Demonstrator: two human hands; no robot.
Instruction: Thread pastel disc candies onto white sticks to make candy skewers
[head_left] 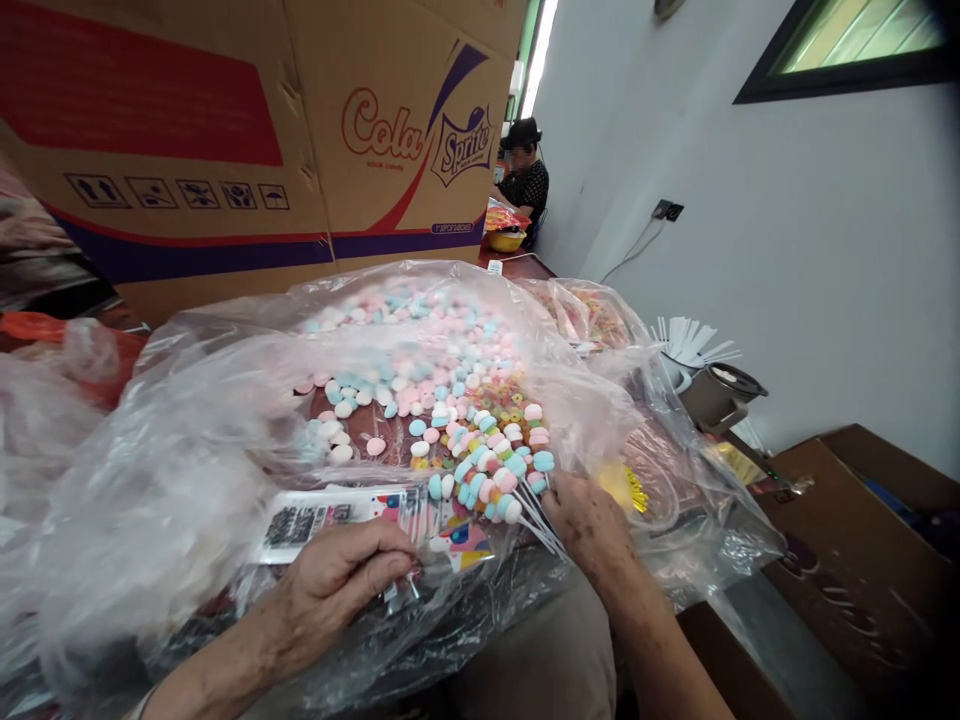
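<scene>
My left hand (349, 575) pinches the edge of a clear plastic bag with a colourful print (465, 540) between thumb and forefinger. Beside it lies a stack of similar printed bags (315, 520). My right hand (589, 525) is closed at the white sticks of a bunch of candy skewers (487, 465); its fingertips are partly hidden. Pink, white and blue candies are threaded on these skewers, with coloured rings between some. Behind the bunch, loose pastel candies (412, 390) and small ring candies (506, 395) lie amid clear plastic sheeting (247, 400).
A large cardboard box (247, 215) stands behind the candies. To the right are yellow twist ties (637, 490), white sticks in a container (694, 340), a dark mug (720, 395) and an open carton (847, 560). A person (529, 180) sits farther back.
</scene>
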